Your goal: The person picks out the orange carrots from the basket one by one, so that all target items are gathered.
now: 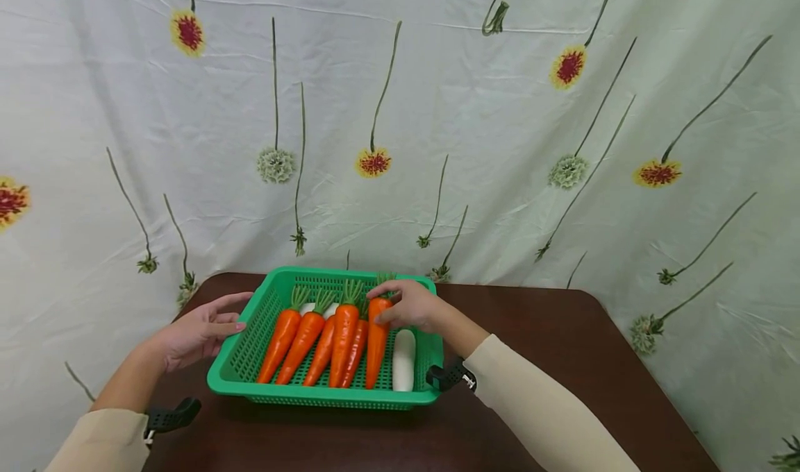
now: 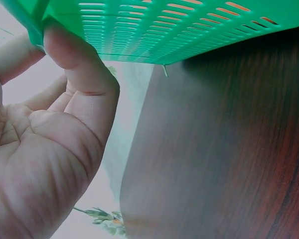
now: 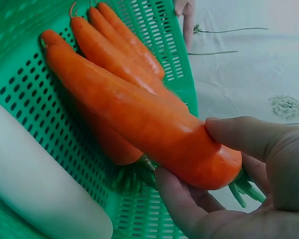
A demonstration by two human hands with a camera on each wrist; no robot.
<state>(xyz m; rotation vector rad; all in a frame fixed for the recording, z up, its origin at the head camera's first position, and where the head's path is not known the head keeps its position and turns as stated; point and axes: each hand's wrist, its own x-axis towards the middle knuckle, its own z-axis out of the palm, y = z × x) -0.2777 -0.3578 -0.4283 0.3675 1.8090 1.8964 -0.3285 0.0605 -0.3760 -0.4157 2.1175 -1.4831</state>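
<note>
In the head view, a green plastic basket (image 1: 240, 391) holds several orange carrots (image 1: 282, 343) with green tops. A white radish (image 1: 404, 361) lies along its right side. My right hand (image 1: 409, 305) pinches the thick top end of the rightmost carrot (image 1: 378, 350). In the right wrist view, the thumb and fingers hold that carrot (image 3: 134, 112), its tip end over the other carrots. At the basket's left side, my left hand (image 1: 196, 333) touches the rim with fingers loosely extended; the left wrist view shows its thumb (image 2: 70, 50) against the basket wall.
The basket is on a dark brown wooden table (image 1: 519, 361). White pieces (image 1: 330, 310), partly hidden, show behind the carrot tops. A pale cloth (image 1: 469, 111) printed with flowers hangs behind the table. Each wrist wears a black strap mount (image 1: 171, 416).
</note>
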